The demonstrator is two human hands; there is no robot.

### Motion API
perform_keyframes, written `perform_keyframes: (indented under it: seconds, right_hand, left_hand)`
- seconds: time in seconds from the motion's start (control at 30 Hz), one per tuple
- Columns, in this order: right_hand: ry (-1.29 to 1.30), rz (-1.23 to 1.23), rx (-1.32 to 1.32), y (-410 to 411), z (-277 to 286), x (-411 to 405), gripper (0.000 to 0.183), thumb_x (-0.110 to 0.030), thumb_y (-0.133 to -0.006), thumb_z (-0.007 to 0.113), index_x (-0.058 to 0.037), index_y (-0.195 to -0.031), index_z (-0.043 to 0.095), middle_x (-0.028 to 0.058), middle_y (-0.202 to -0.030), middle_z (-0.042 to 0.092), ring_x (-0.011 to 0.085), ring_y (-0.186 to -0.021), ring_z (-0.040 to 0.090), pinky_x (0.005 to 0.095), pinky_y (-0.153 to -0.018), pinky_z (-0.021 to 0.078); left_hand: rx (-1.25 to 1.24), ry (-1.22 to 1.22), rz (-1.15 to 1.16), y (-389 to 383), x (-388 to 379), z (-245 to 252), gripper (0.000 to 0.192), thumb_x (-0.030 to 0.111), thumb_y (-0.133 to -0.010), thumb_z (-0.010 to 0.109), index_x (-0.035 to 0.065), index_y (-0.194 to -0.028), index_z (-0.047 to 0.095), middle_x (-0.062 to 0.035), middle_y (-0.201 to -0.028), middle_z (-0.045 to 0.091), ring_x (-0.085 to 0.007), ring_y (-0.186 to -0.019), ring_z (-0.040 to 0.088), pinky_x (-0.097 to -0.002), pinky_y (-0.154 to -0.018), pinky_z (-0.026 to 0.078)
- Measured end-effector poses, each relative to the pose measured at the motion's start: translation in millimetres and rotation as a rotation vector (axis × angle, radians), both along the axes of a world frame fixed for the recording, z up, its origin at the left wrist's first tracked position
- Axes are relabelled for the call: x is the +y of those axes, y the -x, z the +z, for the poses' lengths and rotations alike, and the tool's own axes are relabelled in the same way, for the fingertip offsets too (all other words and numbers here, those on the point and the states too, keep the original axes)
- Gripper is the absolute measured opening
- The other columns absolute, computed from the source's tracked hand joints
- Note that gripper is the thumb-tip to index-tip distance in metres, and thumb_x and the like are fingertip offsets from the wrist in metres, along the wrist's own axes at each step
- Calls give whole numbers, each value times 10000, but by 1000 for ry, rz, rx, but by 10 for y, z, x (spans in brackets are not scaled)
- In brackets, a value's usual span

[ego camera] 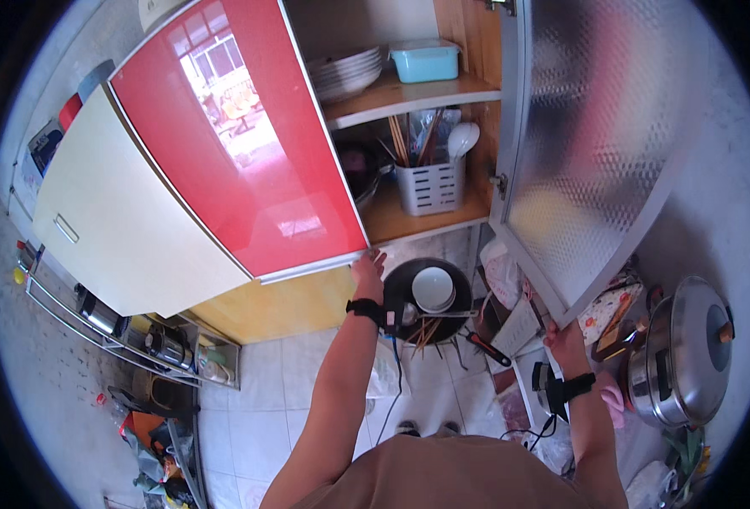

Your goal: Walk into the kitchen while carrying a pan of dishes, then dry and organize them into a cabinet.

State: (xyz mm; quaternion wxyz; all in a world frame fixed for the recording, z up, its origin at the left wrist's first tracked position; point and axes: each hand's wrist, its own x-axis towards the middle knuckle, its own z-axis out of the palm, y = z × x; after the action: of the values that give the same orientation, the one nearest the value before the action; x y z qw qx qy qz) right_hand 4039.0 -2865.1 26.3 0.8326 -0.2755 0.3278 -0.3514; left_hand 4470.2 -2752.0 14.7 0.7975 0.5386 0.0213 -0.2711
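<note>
My left hand [368, 268] is at the lower right corner of a glossy red cabinet door [235, 153], its fingers curled at the edge. On the other side, my right hand [566, 342] holds the lower corner of a swung-out textured glass door [594, 146] in a grey frame. Between the doors, the cabinet's upper shelf [407, 95] bears stacked white plates [347, 73] and a light blue lidded container [424, 62]. Below them, a grey slotted utensil holder [431, 189] contains chopsticks and a white spoon [463, 140]. A dark pan or bowl [357, 172] is partly hidden behind the red door.
Beneath the cabinet is a wok [397, 273] with white bowls [433, 289], a ladle [410, 313] and chopsticks [427, 332]. A large lidded steel pot [680, 362] stands at the right. A metal rack [114, 343] with appliances lines the left wall. Cables hang from both wrist straps.
</note>
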Motion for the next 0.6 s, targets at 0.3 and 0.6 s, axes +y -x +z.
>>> perform_keyframes:
  seconds: [0.3, 0.6]
  right_hand:
    - [121, 225, 289, 337, -161, -108, 288, -330, -868, 451, -68, -879, 571, 22, -646, 547, 123, -508, 488, 255, -461, 400]
    - [455, 352, 624, 163, 59, 162, 246, -267, -876, 453, -56, -835, 573, 11, -604, 538, 86, -513, 504, 208, -474, 409]
  left_hand:
    - [-46, 18, -112, 554, 623, 75, 166, 128, -804, 445, 28, -926, 497, -74, -826, 585, -185, -776, 611, -241, -521, 423]
    - [-12, -35, -239, 930, 2003, 167, 180, 147, -836, 424, 14, -930, 499, -88, -775, 565, -178, -699, 592, -230, -589, 439]
